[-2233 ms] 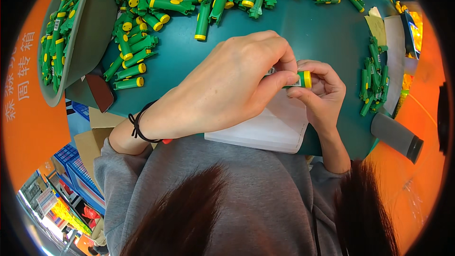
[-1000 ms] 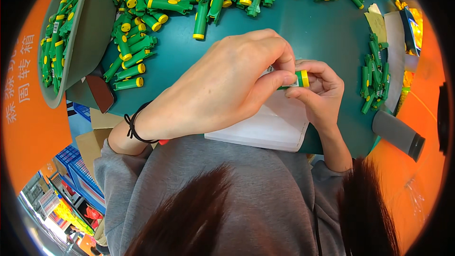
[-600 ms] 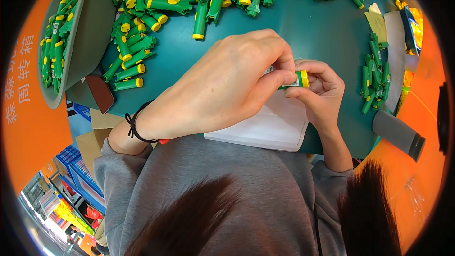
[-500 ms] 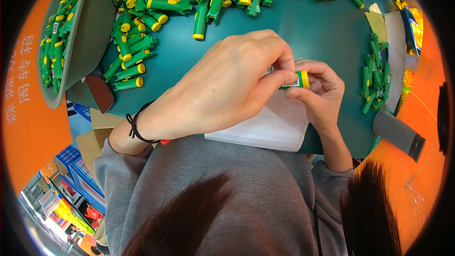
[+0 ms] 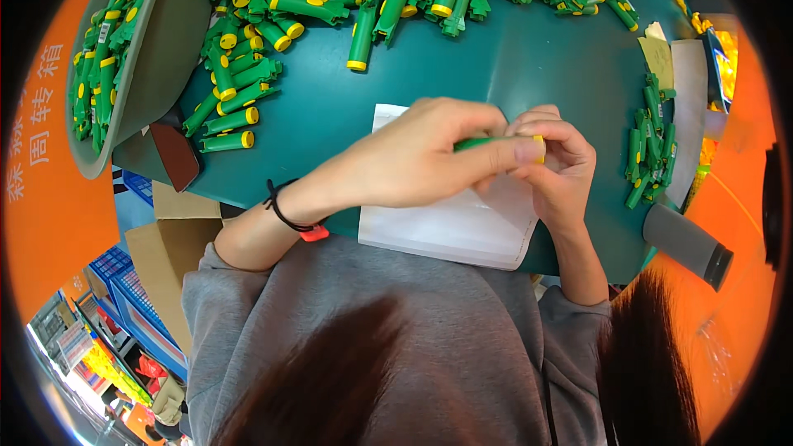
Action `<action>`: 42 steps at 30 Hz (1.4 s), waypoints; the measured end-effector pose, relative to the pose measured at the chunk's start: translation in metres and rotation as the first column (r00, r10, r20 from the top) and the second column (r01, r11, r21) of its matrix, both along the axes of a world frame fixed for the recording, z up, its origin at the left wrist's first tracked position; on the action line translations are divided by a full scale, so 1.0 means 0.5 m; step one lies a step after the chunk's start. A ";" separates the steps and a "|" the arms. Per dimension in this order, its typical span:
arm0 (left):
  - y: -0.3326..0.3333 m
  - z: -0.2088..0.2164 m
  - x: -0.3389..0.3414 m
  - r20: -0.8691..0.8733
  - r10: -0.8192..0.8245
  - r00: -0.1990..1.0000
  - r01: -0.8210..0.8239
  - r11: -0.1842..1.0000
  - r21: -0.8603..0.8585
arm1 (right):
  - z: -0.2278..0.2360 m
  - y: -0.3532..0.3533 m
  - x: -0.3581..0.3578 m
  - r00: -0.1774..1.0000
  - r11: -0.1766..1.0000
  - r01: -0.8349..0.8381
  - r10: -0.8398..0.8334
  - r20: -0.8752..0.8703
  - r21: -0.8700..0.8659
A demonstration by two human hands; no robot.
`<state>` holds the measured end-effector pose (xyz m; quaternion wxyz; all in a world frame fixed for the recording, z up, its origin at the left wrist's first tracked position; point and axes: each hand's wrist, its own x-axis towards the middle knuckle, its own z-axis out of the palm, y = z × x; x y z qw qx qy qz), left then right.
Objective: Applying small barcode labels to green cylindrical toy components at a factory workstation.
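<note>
Over a white sheet of paper (image 5: 450,231), both my hands meet around a small green plastic tube (image 5: 472,144) with a yellow end cap (image 5: 539,149). My left hand (image 5: 425,149) is closed on the tube from the left, its thumb stretched along it to the cap. At the capped end, the curled fingers and thumb of my right hand (image 5: 563,165) grip it. Most of the tube is covered by my fingers, and its label is out of sight.
Many similar green tubes (image 5: 363,37) lie heaped along the far side of the green table (image 5: 330,116). A grey-green bin (image 5: 157,74) at left holds more. Another small pile (image 5: 651,144) lies at right, near a grey tumbler (image 5: 686,244). A brown flat case (image 5: 175,158) lies beside the bin.
My left hand has turned and its thumb has slid over the tube to the yellow cap. The tube's label, visible before, is now covered. More of the paper shows.
</note>
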<state>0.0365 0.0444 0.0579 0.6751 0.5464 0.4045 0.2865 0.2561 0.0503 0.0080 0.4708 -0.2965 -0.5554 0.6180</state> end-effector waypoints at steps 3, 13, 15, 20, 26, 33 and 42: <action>-0.003 -0.009 0.008 0.015 0.041 0.999 -0.042 0.999 0.031 | -0.003 0.002 -0.007 0.999 0.999 -0.024 0.023 0.045 0.030; -0.029 0.157 -0.314 -0.132 0.990 0.056 -0.544 0.141 0.827 | 0.034 0.008 -0.040 0.519 0.900 -0.135 -0.293 0.803 0.415; -0.010 0.134 -0.426 0.090 0.992 0.092 -0.468 -0.037 0.883 | 0.030 0.011 -0.046 0.531 0.901 -0.167 -0.260 0.807 0.400; -0.016 0.007 -0.233 -0.245 0.796 0.553 0.186 0.168 0.968 | 0.024 0.010 -0.042 0.579 0.932 -0.136 -0.201 0.790 0.337; -0.050 -0.120 -0.076 -0.352 0.568 0.744 0.082 0.444 0.892 | 0.022 0.016 -0.041 0.615 0.961 -0.075 -0.166 0.771 0.267; -0.049 -0.144 -0.070 -0.274 0.603 0.749 0.078 0.331 0.940 | 0.018 0.015 -0.037 0.608 0.951 -0.098 -0.176 0.774 0.294; -0.054 -0.151 -0.059 -0.328 0.629 0.705 0.100 0.369 0.924 | 0.016 0.018 -0.059 0.571 0.943 -0.112 -0.197 0.797 0.313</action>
